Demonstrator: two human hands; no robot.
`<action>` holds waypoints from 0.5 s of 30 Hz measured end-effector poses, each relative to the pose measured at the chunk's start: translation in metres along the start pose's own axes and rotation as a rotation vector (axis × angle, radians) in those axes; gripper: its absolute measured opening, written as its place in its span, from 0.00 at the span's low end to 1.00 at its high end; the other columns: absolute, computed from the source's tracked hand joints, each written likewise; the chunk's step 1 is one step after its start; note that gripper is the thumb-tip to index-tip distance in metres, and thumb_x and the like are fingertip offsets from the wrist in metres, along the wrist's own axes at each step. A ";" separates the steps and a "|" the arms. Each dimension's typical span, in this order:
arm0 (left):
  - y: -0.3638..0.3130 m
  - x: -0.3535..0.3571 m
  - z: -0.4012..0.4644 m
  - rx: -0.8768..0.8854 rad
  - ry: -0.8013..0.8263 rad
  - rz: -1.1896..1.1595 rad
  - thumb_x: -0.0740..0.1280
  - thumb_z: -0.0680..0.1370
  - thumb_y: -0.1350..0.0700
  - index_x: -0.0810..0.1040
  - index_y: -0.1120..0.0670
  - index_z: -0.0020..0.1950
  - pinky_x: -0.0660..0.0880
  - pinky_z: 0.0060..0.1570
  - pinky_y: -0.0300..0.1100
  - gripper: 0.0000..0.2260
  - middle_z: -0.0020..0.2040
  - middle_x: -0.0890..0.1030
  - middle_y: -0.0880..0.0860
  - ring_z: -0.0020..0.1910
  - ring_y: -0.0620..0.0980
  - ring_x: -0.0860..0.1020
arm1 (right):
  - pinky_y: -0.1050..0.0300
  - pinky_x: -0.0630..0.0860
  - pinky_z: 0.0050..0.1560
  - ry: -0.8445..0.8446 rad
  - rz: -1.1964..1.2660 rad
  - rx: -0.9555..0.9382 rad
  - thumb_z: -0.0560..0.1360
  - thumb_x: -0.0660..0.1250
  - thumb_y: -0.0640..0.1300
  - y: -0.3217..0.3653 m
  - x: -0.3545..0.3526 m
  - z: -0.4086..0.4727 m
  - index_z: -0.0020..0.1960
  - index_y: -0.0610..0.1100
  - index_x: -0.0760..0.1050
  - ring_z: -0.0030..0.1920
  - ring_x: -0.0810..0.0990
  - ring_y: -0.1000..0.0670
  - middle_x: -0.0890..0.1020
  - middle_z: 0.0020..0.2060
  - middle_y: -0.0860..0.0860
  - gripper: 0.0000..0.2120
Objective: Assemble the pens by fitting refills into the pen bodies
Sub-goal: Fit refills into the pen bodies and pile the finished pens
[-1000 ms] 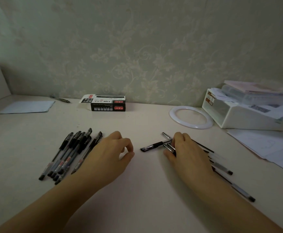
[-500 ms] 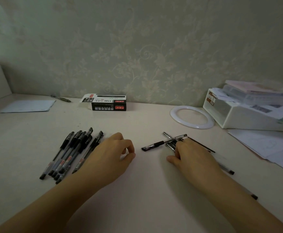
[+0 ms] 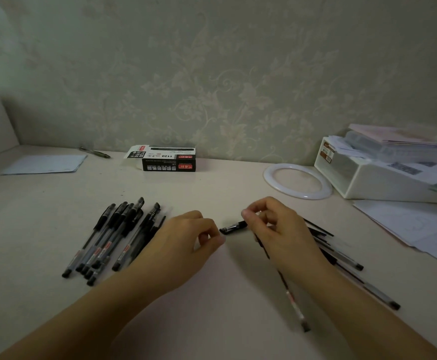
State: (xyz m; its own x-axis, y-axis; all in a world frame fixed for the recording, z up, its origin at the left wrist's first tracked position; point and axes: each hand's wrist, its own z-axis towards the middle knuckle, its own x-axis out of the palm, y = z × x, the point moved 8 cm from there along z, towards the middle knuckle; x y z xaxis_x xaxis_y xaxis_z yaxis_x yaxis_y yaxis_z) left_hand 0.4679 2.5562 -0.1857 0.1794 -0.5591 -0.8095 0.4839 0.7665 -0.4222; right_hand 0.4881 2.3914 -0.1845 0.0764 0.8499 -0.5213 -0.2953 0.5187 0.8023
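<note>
1. Head view shows a row of capped pens (image 3: 113, 237) lying side by side on the left part of the table (image 3: 212, 307). Judging by their caps and full look, these count as finished.

2. On the right lies a loose heap of pen parts (image 3: 342, 255), clear barrels and thin black refills crossing one another. That heap is what seems left to do; how many pens it makes I cannot tell.

3. Right hand (image 3: 282, 229) is raised just above the table, its grip pinched on a pen piece (image 3: 234, 226) whose black end pokes out toward the left hand. A long slim pen body (image 3: 290, 297) slants down from under the same hand toward the viewer; whether it is held or only lies there is hidden by the palm.

4. Left hand (image 3: 186, 240) rests on the table just beside the finished row, thumb and forefinger curled near each other with nothing seen between them, close to the black end of the piece.

5. By my reckoning the current pen is at the pick-up stage, not yet fitted.

6. Further back stand a black pen box (image 3: 169, 161), a white ring (image 3: 298, 180), a white tray of papers (image 3: 384, 178), loose sheets (image 3: 420, 227), a pale sheet (image 3: 45, 165) and a lone pen (image 3: 95, 152). None of these crowd the hands; only the tangled heap may slow picking.
</note>
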 end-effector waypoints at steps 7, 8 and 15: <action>-0.009 0.006 0.000 0.029 0.064 -0.094 0.48 0.77 0.34 0.76 0.50 0.39 0.69 0.36 0.40 0.25 0.34 0.75 0.48 0.36 0.46 0.73 | 0.62 0.78 0.34 0.098 0.519 0.183 0.79 0.66 0.44 -0.011 0.024 -0.005 0.52 0.41 0.77 0.31 0.81 0.51 0.83 0.35 0.47 0.06; -0.009 0.007 0.000 0.031 0.075 -0.107 0.51 0.77 0.36 0.75 0.50 0.39 0.69 0.35 0.39 0.23 0.34 0.75 0.47 0.36 0.45 0.73 | 0.61 0.79 0.36 0.100 0.553 0.195 0.79 0.66 0.42 -0.013 0.025 -0.005 0.52 0.39 0.76 0.33 0.83 0.49 0.83 0.37 0.44 0.06; -0.007 0.013 0.000 0.049 0.121 -0.032 0.61 0.80 0.50 0.76 0.50 0.47 0.69 0.38 0.35 0.07 0.39 0.76 0.44 0.39 0.42 0.73 | 0.62 0.79 0.36 0.225 0.421 0.135 0.78 0.68 0.41 -0.012 0.039 -0.008 0.47 0.40 0.78 0.33 0.85 0.49 0.85 0.35 0.47 0.04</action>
State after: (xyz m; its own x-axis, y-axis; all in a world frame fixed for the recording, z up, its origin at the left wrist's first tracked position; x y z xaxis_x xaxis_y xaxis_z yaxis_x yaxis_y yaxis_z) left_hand 0.4662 2.5436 -0.1931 0.0597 -0.5385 -0.8405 0.5297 0.7308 -0.4305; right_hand 0.4869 2.4173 -0.2166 -0.2350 0.9549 -0.1817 -0.1294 0.1545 0.9795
